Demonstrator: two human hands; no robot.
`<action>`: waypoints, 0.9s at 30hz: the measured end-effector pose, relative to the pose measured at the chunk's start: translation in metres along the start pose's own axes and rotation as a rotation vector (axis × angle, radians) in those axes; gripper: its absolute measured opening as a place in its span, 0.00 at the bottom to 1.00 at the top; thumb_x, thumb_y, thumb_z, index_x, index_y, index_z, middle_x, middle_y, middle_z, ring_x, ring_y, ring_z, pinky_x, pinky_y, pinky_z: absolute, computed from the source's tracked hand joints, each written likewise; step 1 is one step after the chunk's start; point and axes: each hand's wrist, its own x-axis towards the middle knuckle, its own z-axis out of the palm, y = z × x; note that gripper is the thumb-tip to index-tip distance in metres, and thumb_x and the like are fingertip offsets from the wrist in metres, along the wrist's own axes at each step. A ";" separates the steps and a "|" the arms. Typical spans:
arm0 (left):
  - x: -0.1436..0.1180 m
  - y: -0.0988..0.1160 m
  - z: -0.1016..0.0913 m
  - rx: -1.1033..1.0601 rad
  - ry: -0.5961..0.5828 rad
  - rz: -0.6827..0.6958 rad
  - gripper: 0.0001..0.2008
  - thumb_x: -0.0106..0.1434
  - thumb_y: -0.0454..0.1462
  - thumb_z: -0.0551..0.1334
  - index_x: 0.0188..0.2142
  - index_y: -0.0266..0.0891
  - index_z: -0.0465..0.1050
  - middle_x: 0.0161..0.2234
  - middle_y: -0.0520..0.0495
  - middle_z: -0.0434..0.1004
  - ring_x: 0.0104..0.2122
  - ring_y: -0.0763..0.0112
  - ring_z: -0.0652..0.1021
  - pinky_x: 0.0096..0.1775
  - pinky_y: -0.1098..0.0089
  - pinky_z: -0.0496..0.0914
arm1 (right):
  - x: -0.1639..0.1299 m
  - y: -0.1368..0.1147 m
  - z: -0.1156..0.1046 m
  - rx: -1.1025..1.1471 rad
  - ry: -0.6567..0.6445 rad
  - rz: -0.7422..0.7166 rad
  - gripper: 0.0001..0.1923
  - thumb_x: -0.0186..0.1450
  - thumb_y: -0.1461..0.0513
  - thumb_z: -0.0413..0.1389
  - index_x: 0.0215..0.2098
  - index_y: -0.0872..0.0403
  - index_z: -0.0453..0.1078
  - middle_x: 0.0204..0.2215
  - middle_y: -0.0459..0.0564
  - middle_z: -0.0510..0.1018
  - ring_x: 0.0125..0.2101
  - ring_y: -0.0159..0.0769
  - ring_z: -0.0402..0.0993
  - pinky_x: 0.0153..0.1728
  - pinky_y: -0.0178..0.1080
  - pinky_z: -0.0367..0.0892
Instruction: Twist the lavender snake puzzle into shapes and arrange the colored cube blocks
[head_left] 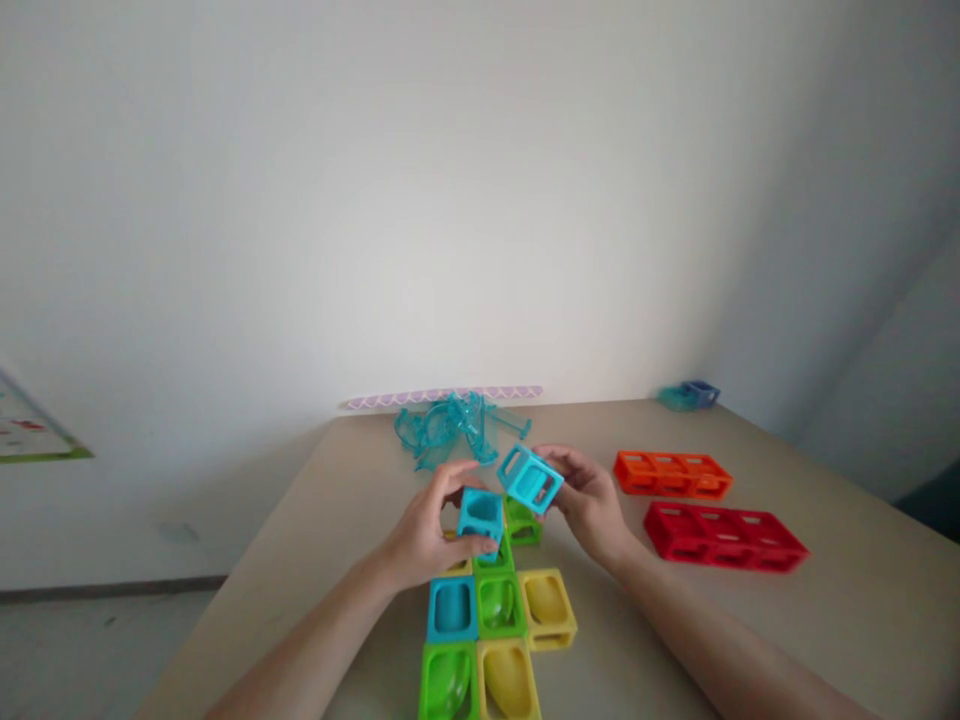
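My left hand (426, 535) is closed on a blue cube block (481, 515) with an open, hollowed face. Just to its right, my right hand (589, 500) grips a second, lighter blue cube block (531, 478), tilted in the air. The two cubes are close but apart. Below them on the table lies a joined group of cube blocks: green (499, 605), yellow (547, 600) and blue (452, 608) ones side by side, running toward me. A green block (523, 522) at the far end is partly covered by my hands.
On the right lie an orange row of joined blocks (671, 475) and a red row (724, 537). Clear teal plastic pieces (457, 428) are piled at the back, before a purple patterned strip (446, 397) by the wall. A dark blue block (701, 394) sits at the far right corner.
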 end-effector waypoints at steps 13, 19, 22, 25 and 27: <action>0.002 -0.005 0.003 0.103 0.042 -0.026 0.31 0.51 0.42 0.71 0.53 0.41 0.65 0.46 0.45 0.76 0.42 0.61 0.76 0.45 0.65 0.69 | -0.021 -0.010 0.011 -0.366 -0.311 -0.170 0.26 0.64 0.53 0.57 0.58 0.53 0.62 0.51 0.57 0.72 0.45 0.45 0.72 0.41 0.43 0.71; 0.005 -0.007 0.005 -0.096 0.075 -0.084 0.27 0.55 0.45 0.68 0.52 0.38 0.69 0.47 0.42 0.77 0.45 0.60 0.76 0.47 0.65 0.69 | -0.016 -0.007 0.019 -0.399 -0.179 -0.119 0.22 0.61 0.55 0.61 0.51 0.54 0.67 0.42 0.54 0.76 0.40 0.41 0.74 0.40 0.42 0.71; 0.006 -0.012 0.002 -0.216 0.080 -0.134 0.27 0.58 0.49 0.64 0.54 0.38 0.69 0.48 0.43 0.77 0.45 0.60 0.77 0.45 0.66 0.70 | -0.014 -0.008 0.018 -0.296 -0.194 -0.094 0.23 0.61 0.54 0.61 0.51 0.53 0.67 0.44 0.54 0.77 0.41 0.42 0.74 0.43 0.43 0.70; 0.006 -0.015 -0.004 -0.160 0.032 -0.153 0.30 0.60 0.56 0.58 0.52 0.37 0.71 0.42 0.45 0.80 0.38 0.62 0.77 0.37 0.69 0.70 | -0.015 -0.011 0.016 -0.281 -0.238 -0.083 0.24 0.61 0.55 0.62 0.53 0.53 0.68 0.46 0.54 0.77 0.44 0.44 0.74 0.46 0.45 0.69; 0.006 -0.014 -0.007 -0.084 -0.022 -0.136 0.32 0.60 0.59 0.54 0.46 0.35 0.76 0.33 0.46 0.80 0.30 0.66 0.75 0.31 0.71 0.68 | -0.016 -0.011 0.015 -0.324 -0.259 -0.068 0.26 0.61 0.56 0.62 0.56 0.52 0.66 0.48 0.53 0.76 0.46 0.45 0.73 0.48 0.46 0.69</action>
